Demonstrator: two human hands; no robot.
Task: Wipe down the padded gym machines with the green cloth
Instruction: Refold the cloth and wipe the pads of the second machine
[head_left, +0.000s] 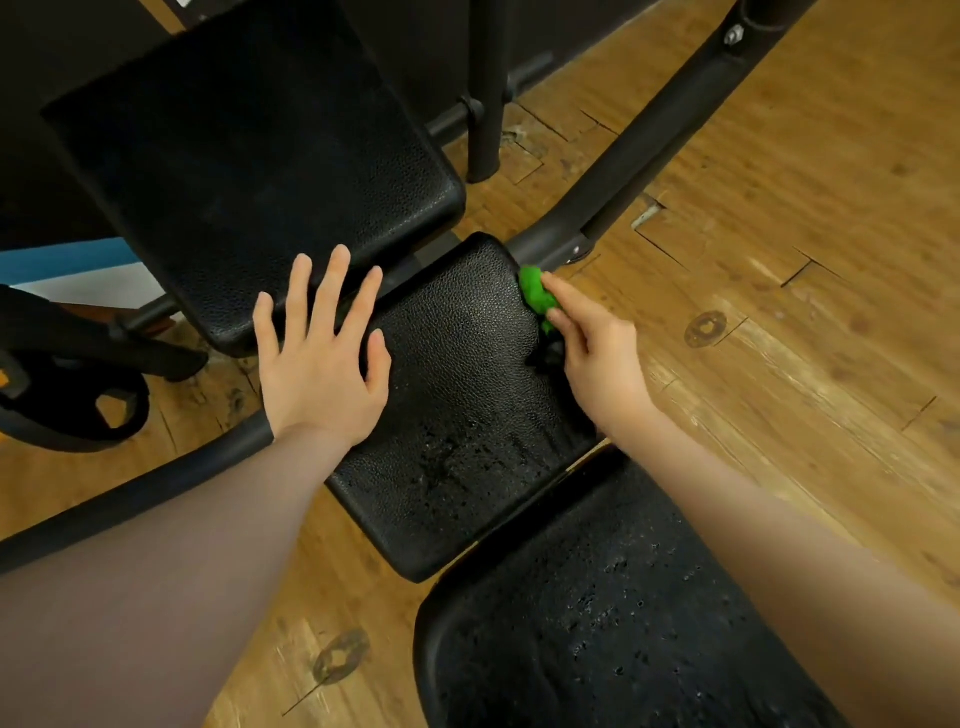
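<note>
A black padded bench runs through the view in three pads: the far back pad, the middle seat pad and the near pad. The middle and near pads show wet droplets. My left hand lies flat with spread fingers across the gap between the far pad and the middle pad. My right hand grips a bunched green cloth against the right edge of the middle pad.
Black steel frame tubes run out from the bench over a worn wooden floor. A black weight plate lies at the left. A vertical post stands behind the bench.
</note>
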